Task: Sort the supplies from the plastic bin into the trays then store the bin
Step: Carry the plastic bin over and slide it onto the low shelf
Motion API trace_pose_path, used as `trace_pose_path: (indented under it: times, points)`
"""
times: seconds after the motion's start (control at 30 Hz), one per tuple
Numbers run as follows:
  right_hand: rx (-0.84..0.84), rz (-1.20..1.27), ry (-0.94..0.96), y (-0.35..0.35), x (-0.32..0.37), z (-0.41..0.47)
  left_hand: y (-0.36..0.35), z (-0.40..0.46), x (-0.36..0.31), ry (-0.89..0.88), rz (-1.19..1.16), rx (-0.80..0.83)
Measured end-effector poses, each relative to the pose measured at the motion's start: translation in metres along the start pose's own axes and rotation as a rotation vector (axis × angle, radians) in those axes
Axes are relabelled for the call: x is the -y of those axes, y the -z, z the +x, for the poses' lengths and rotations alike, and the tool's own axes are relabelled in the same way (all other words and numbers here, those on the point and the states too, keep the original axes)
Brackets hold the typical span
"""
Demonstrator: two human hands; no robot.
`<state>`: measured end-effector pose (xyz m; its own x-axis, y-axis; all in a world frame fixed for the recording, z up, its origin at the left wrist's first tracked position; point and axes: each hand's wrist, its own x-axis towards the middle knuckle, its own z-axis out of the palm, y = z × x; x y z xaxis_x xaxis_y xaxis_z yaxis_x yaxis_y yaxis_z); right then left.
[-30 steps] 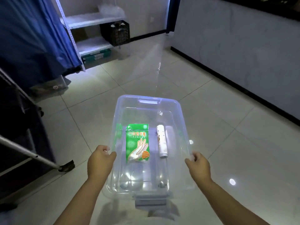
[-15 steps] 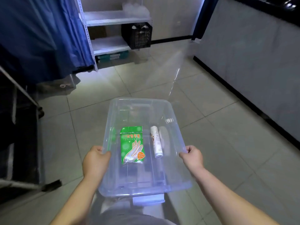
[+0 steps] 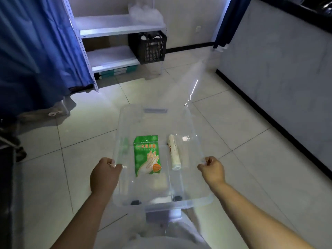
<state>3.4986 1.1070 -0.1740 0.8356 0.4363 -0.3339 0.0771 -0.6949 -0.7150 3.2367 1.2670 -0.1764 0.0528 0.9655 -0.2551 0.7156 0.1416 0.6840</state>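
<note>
Two supplies: green packet [image 3: 147,155] and pale tube [image 3: 173,152], flat on the floor of the plastic bin [image 3: 195,139], side by side, apart.
Bin: clear, lidless, carried above the tiled floor [image 3: 251,159]; long axis running away from the person, far handle end toward the shelf unit [image 3: 115,29].
Left hand [image 3: 105,175]: fingers curled over the bin's left rim, gripping it.
Right hand [image 3: 212,169]: fingers curled over the right rim, gripping it.
Packet writing: line of pale characters across the upper half, too blurred to read; drawing of a glove-like hand and an orange round mark below.
Packet direction: long axis along the bin's length, top edge toward the far end.
Tube writing: brownish marks near the far end, unreadable.
Tube direction: lengthwise, parallel to the packet, right of it, flat end nearest the person.
Shelf unit: white, two shelves visible, black crate [image 3: 147,47] on the lower one.
Left side: blue curtain [image 3: 36,47] hanging beside the shelves.
Right side: pale wall [image 3: 280,69] with dark skirting.
</note>
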Motion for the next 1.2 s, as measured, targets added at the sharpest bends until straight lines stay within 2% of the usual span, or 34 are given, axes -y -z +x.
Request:
trace_pose_path:
  times: [0.23, 0.53, 0.83, 1.2]
  points:
    - [0.115, 0.019, 0.021, -0.023, 0.071, 0.164, -0.059, 0.113, -0.079, 0.082, -0.02, -0.046]
    - [0.237, -0.145, 0.16, -0.049, 0.206, 0.361, -0.103, 0.249, -0.191, 0.234, -0.092, -0.177]
    - [0.328, -0.134, 0.186, -0.121, 0.329, 0.505, -0.121, 0.407, -0.254, 0.285, -0.122, -0.272]
    - [0.349, -0.204, 0.212, -0.22, 0.506, 0.653, -0.111, 0.629, -0.326, 0.35, -0.184, -0.251]
